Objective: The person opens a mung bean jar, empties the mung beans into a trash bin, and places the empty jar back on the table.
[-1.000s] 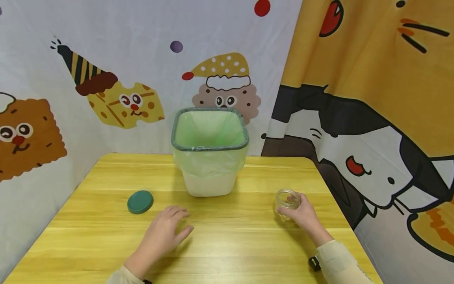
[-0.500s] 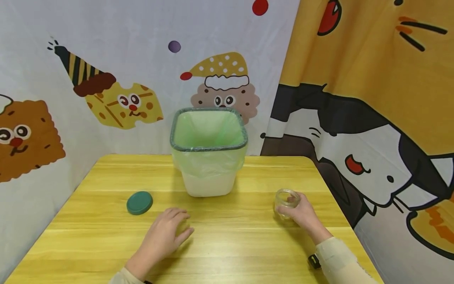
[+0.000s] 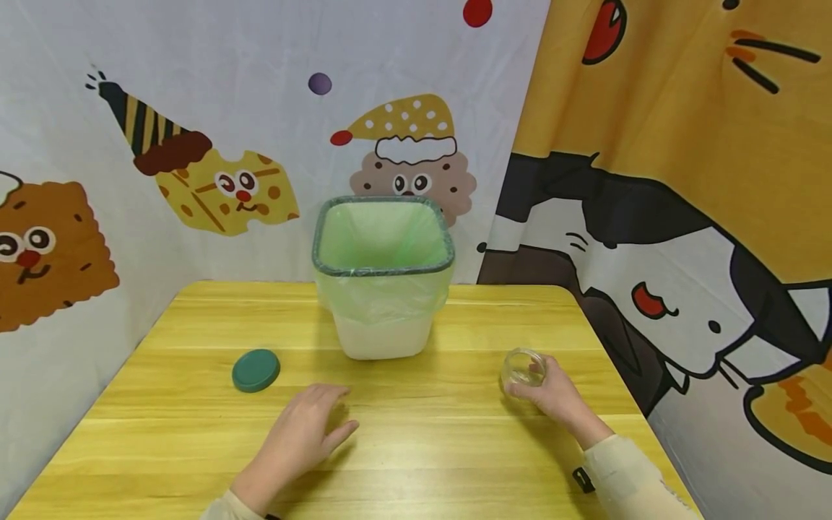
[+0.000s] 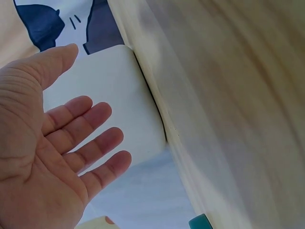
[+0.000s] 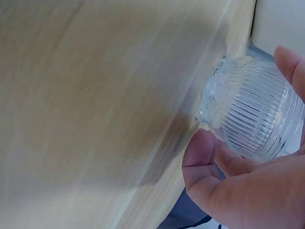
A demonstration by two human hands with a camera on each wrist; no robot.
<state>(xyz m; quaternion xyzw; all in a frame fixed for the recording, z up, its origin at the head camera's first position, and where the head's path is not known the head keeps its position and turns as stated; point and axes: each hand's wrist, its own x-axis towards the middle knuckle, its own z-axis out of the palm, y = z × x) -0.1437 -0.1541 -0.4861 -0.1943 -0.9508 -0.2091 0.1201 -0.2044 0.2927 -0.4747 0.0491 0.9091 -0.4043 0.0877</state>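
My right hand [image 3: 559,396] holds a small clear glass jar [image 3: 522,370] at the right of the table, fingers and thumb round its sides. In the right wrist view the ribbed jar [image 5: 250,107] shows a scalloped end close to the tabletop; whether it touches I cannot tell. No lid is on it. My left hand [image 3: 299,433] holds nothing, its fingers loosely bent and spread from the thumb, as the left wrist view of the hand [image 4: 57,157] shows. A round green lid [image 3: 256,370] lies on the table ahead and left of it.
A white bin [image 3: 383,336] with a pale green liner stands at the table's back middle, between the hands and the wall cloth. The wooden table [image 3: 416,469] has edges at both sides. A small black object [image 3: 583,479] is beside the right sleeve.
The jar has tilted slightly in my right hand, and its rim looks different. My left hand has drifted slightly nearer to me. The lid and bin have stayed put.
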